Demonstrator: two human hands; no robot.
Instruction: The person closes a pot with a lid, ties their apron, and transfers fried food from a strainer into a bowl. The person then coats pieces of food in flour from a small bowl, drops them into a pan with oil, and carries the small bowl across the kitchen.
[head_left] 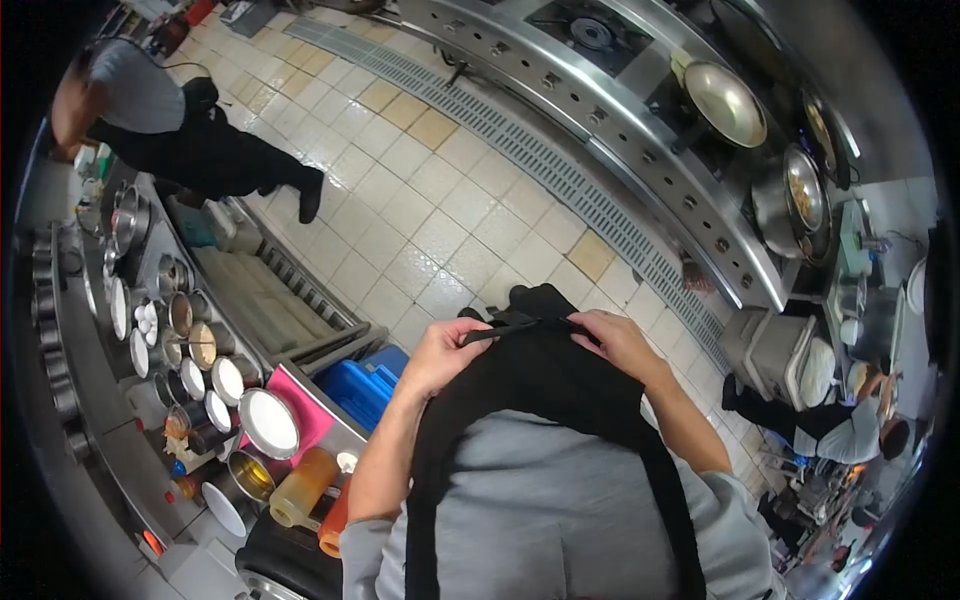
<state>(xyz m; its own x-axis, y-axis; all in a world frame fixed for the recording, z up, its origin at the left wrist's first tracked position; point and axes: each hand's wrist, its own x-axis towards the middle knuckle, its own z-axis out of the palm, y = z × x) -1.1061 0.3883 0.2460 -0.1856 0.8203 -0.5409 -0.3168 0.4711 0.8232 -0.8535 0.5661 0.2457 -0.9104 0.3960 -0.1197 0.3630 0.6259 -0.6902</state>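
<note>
A black apron (530,375) hangs over my grey shirt, its two straps running up past my chest. At waist height my left hand (445,352) pinches a black apron string (495,332) that stretches toward the middle. Level with it, my right hand (612,345) is closed on the other side of the string, thumb and fingers pressed together at the apron's front. Between the hands the string crosses the apron, black on black.
To the right runs a long steel stove (640,140) carrying a frying pan (726,103) and a pot (775,205). On the left counter stand many containers, squeeze bottles (303,487) and a pink board (310,410). One person (190,130) stands at upper left; another (830,430) works at right.
</note>
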